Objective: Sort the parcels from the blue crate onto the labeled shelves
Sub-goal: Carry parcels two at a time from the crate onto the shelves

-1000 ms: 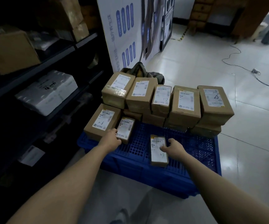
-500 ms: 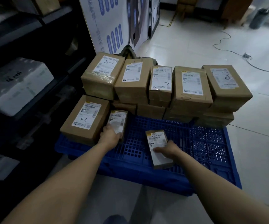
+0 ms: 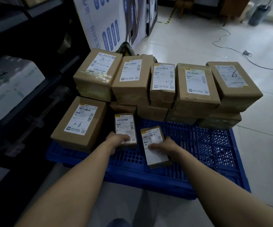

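The left hand (image 3: 118, 140) curls its fingers (image 3: 126, 138) over a small parcel (image 3: 124, 124) on the blue crate (image 3: 206, 153). The right hand (image 3: 167, 147) pinches a second parcel (image 3: 156, 155) near the crate's front edge.

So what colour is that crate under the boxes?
The crate is blue with a grid pattern; head view.

Both arms outstretched, left hand (image 3: 119, 139) gripping, right hand (image 3: 164, 146) gripping, fingers curled

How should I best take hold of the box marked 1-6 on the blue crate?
Grip the box marked 1-6 by its two long side faces, probably coming from the near end: it lies flat, label up, and stacked boxes stand close behind.
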Motion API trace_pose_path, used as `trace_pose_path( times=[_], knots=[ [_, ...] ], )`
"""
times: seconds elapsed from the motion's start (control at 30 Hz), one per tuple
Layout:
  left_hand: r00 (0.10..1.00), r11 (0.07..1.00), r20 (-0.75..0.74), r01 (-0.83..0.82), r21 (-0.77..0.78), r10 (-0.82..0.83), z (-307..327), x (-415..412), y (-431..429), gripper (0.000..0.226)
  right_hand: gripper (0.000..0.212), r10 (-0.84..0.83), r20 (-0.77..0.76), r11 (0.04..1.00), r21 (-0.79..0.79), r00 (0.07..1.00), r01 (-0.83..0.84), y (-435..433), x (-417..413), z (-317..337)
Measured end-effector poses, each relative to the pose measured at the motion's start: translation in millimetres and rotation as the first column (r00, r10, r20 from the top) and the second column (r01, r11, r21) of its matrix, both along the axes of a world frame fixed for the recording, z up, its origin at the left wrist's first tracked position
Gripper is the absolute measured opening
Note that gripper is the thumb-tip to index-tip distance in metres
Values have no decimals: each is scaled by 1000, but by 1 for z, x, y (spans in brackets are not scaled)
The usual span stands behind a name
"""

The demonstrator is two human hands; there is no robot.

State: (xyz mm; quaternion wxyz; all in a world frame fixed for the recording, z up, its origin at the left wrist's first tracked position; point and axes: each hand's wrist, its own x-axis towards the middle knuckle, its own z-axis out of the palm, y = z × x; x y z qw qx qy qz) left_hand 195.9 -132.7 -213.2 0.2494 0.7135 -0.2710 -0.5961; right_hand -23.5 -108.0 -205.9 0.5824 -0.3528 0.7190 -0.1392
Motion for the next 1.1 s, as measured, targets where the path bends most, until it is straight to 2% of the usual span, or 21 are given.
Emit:
trace_pose_path(
  times=[0.13,0.23,0.27,0.33,0.43,0.57,0.73,0.83,0.93,1.1],
  knots=[
    [1000,1000,27,-12,-13,13,-3,-3,2,67,65,47,-29,997,-64,998,-49,-2,8,1],
    [991,998,120,58,-21,-55,-7,-6,6,72,63,10,38,998,-69,999,-8,-3,6,0],
    [994,998,100,48,-30,-45,-8,-6,8,71,61,7,67,998,-64,998,-3,-2,6,0],
    [996,997,-68,-60,-50,57,-4,-7,13,69,57,20,108,998,-63,994,-13,2,9,4],
    [936,974,-284,-225,-24,209,12,-3,16,54,50,45,150,996,-86,988,-32,7,16,21],
    [907,964,-347,-263,-28,238,48,11,25,35,53,70,194,993,-112,979,-49,10,23,61],
    [868,941,-428,-322,-102,251,131,29,31,49,61,66,263,982,-188,963,-16,4,38,146],
    [865,920,-435,-352,-171,250,199,42,28,50,42,101,304,969,-246,947,-24,-8,54,219],
    [868,912,-466,-318,-261,169,275,59,26,46,30,132,294,949,-312,947,-36,-19,70,291],
    [851,872,-524,-282,-401,34,383,94,32,36,35,163,284,905,-424,945,-29,-28,98,388]
  ],
)
